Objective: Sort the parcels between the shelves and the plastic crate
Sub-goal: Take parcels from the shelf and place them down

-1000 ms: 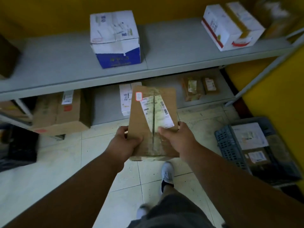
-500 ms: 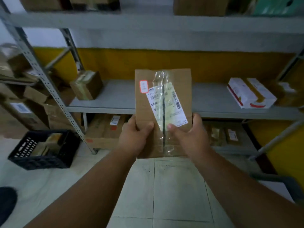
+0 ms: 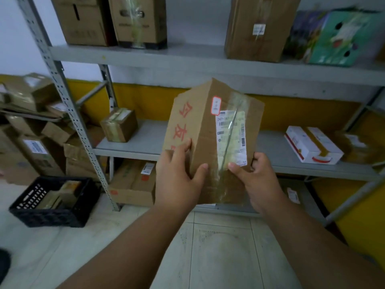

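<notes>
Both my hands hold a brown cardboard parcel (image 3: pixel 204 130) upright in front of the grey shelf unit (image 3: pixel 145 59). The parcel has a white shipping label, clear tape and red characters on its left side. My left hand (image 3: pixel 177 180) grips its lower left corner, thumb on the front face. My right hand (image 3: pixel 258 180) grips the lower right edge with the thumb on the label. A black plastic crate (image 3: pixel 52 211) with small parcels inside stands on the floor at the lower left.
The top shelf carries brown boxes (image 3: pixel 137 19) and a green printed box (image 3: pixel 341 36). A small taped box (image 3: pixel 118 127) and a white-and-red box (image 3: pixel 312 144) sit on the middle shelf (image 3: pixel 150 140). Stacked cartons (image 3: pixel 35 147) crowd the left rack. Pale tiled floor (image 3: pixel 218 257) lies below.
My view has risen from the floor and lower shelves to the upper shelves. The parcel rose with my hands and turned, so its red-lettered left side now shows.
</notes>
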### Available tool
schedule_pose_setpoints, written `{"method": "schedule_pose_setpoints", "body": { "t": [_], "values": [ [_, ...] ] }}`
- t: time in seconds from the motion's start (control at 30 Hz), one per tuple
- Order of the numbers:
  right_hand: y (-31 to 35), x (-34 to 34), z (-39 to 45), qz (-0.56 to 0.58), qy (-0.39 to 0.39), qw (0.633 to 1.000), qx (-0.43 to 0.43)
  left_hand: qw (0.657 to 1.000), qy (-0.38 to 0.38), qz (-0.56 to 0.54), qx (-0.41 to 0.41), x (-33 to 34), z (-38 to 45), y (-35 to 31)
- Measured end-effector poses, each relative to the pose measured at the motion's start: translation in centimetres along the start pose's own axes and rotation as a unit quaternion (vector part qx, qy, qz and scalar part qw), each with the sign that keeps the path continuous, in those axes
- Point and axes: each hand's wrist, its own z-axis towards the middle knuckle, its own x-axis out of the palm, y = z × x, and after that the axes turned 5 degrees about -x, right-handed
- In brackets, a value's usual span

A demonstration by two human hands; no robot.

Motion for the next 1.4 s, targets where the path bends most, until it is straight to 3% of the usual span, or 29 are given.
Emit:
{"method": "schedule_pose_setpoints", "body": {
  "t": [0.13, 0.27, 0.47, 0.57, 0.7, 0.83, 0.97, 1.17, 1.27, 1.33, 1.4],
  "values": [
    [-0.5, 0.4, -0.1, 0.112, 0.035, 0.992, 0.041, 0.996, -0.008, 0.061, 0.062, -0.5, -1.2, 0.9],
    [-0.1, 1.0, -0.6, 0.14, 0.06, 0.988, 0.032, 0.991, 0.014, 0.096, 0.092, -1.4, -1.5, 1.8],
    [1.6, 2.7, -1.6, -0.112, 0.029, 0.99, -0.081, 0.999, 0.044, 0.017, -0.011, -3.2, 1.2, 2.5],
    [2.1, 4.0, -2.6, -0.249, -0.014, 0.954, -0.168, 0.995, 0.052, -0.067, -0.06, -3.6, 1.9, 3.0],
    [0.6, 4.6, -2.5, -0.366, -0.006, 0.887, -0.283, 0.977, 0.071, -0.143, -0.138, -3.9, 2.4, 4.4],
    [-0.3, 4.9, -2.3, -0.404, -0.035, 0.829, -0.385, 0.941, 0.108, -0.246, -0.205, -3.7, 2.8, 5.4],
    [0.8, 5.2, -1.9, -0.448, -0.019, 0.78, -0.436, 0.883, 0.134, -0.366, -0.261, -3.0, 3.4, 6.1],
    [4.2, 7.0, -2.0, -0.504, 0.049, 0.729, -0.462, 0.756, 0.092, -0.528, -0.376, -1.8, 4.3, 6.2],
    [5.9, 8.0, -1.7, -0.537, 0.081, 0.697, -0.469, 0.721, 0.038, -0.559, -0.407, -1.6, 4.5, 6.3],
    [7.3, 8.0, -1.2, -0.532, 0.133, 0.723, -0.419, 0.723, 0.023, -0.55, -0.416, -1.8, 4.4, 5.6],
    [8.4, 7.2, -0.2, -0.504, 0.176, 0.778, -0.331, 0.734, 0.017, -0.534, -0.419, -2.1, 4.2, 4.8]
  ]
}}
